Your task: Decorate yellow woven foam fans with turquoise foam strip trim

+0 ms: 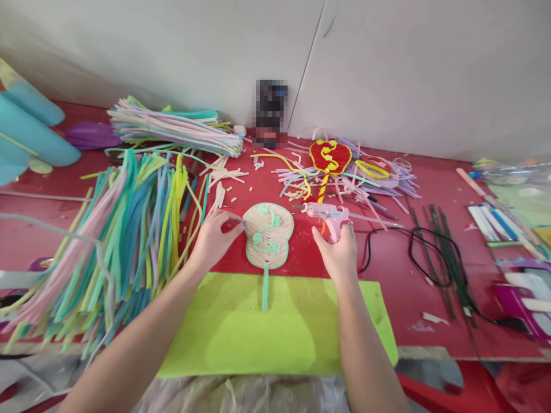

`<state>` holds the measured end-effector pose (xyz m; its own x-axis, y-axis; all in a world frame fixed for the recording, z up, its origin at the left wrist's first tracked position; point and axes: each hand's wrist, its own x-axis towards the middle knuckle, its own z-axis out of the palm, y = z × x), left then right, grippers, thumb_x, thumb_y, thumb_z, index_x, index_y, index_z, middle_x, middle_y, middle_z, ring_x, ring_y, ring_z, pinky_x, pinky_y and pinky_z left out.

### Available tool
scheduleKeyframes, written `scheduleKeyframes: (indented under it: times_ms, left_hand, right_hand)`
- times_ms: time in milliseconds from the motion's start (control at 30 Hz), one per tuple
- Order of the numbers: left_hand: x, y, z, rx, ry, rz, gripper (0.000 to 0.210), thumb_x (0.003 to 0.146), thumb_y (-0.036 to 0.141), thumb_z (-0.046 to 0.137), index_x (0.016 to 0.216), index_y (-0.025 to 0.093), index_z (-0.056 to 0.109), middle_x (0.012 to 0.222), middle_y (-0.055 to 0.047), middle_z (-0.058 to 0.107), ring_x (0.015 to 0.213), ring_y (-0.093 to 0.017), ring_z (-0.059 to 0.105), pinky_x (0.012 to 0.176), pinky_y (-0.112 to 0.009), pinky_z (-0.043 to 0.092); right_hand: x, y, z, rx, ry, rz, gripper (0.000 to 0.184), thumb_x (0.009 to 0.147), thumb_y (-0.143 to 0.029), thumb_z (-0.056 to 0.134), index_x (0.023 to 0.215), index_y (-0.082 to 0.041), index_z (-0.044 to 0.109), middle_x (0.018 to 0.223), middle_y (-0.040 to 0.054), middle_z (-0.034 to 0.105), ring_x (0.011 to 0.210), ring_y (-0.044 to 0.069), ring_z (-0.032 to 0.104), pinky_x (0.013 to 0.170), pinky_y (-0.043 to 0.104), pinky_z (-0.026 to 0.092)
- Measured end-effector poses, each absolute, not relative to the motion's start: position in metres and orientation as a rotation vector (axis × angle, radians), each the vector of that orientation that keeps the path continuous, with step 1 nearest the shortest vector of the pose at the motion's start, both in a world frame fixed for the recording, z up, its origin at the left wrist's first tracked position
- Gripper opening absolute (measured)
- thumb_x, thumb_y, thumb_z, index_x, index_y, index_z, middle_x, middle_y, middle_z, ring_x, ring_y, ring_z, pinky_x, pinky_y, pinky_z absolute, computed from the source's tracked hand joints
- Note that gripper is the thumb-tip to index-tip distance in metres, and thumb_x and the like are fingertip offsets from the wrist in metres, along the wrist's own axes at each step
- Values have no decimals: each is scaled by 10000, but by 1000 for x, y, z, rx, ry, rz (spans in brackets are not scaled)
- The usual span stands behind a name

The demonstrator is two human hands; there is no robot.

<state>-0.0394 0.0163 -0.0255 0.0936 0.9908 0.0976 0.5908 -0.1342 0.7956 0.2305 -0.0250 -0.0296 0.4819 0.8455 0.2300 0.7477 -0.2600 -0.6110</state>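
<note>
The fan lies towards the bench front edge — left hand at its rim, grip unclear; right hand wraps the gun. Best steady the fan, nozzle clear of skin.

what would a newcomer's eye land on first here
Probably the cream fan with green flowers, between the left hand and the right hand, its handle over a lime-green mat. Behind it to the right, a red fan with yellow flowers stands out. Colourful fuzzy stems fill the left side.
</note>
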Motion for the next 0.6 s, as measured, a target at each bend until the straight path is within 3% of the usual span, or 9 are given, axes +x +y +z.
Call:
scheduleKeyframes:
  times_ms: [233, 600]
  left_hand:
    - [-25, 8, -28, 1891, 1486, 729, 144, 729, 304, 655, 838, 213, 631, 902, -34, 587, 864, -189, 562, 829, -361, 445]
    - [-24, 7, -28, 1911, 1493, 717, 73, 754, 288, 644, 775, 220, 660, 889, -28, 591, 885, -191, 556, 864, -372, 415]
  right_hand:
    - [235, -24, -30, -2054, -1292, 167, 400, 683, -562, 607, 784, -218, 429, 810, 20, 472, 791, 211, 499, 724, 362, 417]
    - [234, -25, -33, -2092, -1308, 201, 391, 683, -555, 606, 769, -216, 431, 814, 25, 476, 778, 209, 501, 706, 358, 413]
